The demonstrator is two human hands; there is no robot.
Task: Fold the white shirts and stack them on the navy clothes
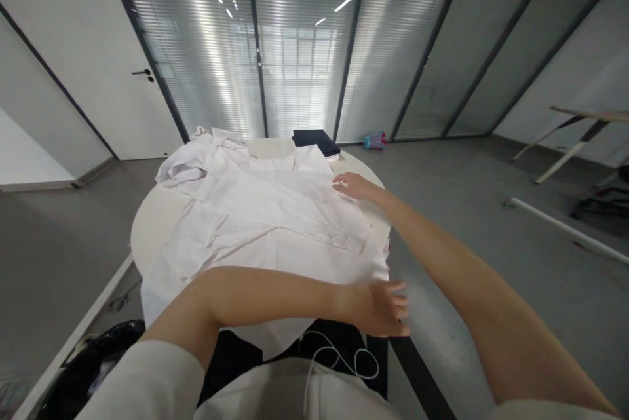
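As right hand (352,185) rests, shirt (265,223), collar (272,161) farthest

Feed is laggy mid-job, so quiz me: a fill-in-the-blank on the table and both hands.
1. The shirt spread on the table is ___.
2. The table top is ___ in shape.
3. The right hand rests on the ___.
4. The left hand reaches to the shirt's near ___ corner.
Missing words: white; round; shirt; right.

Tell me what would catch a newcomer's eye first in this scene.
The white shirt spread flat over the round table fills the middle. The right hand rests on its far right side, while the left hand reaches across at its near right corner. A dark folded item lies at the table's far edge.
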